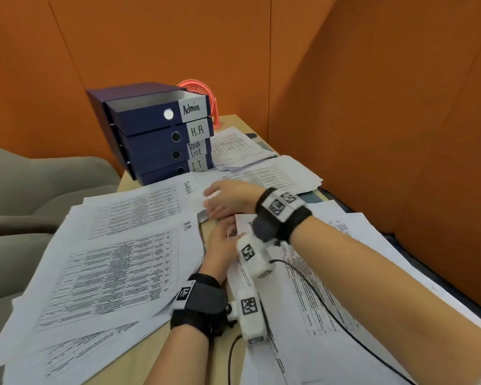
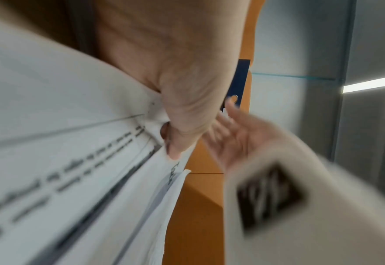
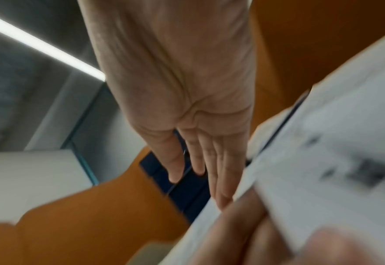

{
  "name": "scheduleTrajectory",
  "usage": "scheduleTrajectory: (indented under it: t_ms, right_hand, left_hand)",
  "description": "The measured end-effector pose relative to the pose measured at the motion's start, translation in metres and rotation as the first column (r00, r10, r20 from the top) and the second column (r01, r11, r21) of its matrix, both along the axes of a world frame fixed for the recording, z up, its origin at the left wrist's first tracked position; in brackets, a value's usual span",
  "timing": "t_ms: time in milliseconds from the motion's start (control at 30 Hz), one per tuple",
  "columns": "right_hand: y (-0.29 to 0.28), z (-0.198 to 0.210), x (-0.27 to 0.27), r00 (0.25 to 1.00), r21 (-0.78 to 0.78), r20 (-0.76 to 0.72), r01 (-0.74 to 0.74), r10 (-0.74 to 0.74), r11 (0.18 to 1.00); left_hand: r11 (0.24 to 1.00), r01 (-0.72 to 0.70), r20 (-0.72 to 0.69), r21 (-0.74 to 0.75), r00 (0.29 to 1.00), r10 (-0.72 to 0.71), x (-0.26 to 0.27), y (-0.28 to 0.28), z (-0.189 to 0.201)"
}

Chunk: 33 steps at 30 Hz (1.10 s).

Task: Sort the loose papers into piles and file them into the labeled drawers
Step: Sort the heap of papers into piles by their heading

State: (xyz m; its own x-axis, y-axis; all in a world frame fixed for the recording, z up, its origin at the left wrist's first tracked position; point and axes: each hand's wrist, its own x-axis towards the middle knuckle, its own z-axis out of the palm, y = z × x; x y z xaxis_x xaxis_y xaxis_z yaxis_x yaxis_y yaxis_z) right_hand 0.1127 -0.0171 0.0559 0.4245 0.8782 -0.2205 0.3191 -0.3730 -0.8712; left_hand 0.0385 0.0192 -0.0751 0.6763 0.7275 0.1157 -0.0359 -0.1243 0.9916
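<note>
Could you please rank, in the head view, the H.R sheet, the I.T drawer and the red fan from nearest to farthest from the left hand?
From the left hand, which grips paper edges:
1. H.R sheet, right beside it, to its left.
2. I.T drawer, bottom of the stack, farther back on the desk.
3. Red fan, behind the drawer unit, by the wall.

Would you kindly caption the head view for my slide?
Both hands sort loose papers beside labeled drawers, Admin drawer open.

Left hand curled; right hand flat, fingers straight.
</note>
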Motion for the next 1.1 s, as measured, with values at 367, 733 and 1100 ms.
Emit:
scheduleTrajectory:
  t_ms: [367,733,1100]
  right_hand:
    - [-0.134,-0.034,0.090,0.930,-0.053,0.330,0.191,-0.163,0.980]
    - [-0.143,-0.052,0.088,0.939,0.253,0.242,0.182,-0.244,0.950]
    - [-0.134,-0.054,0.082,0.954,-0.040,0.300,0.027,-0.013,0.999]
  left_hand:
    - [0.999,0.033,0.106,-0.024,0.994,-0.030,-0.011,-0.013,0.026]
    - [0.999,0.045,0.224,-0.017,0.974,-0.040,-0.014,-0.020,0.038]
    - [0.977,0.205,0.145,-0.051,0.970,-0.196,-0.016,-0.025,0.041]
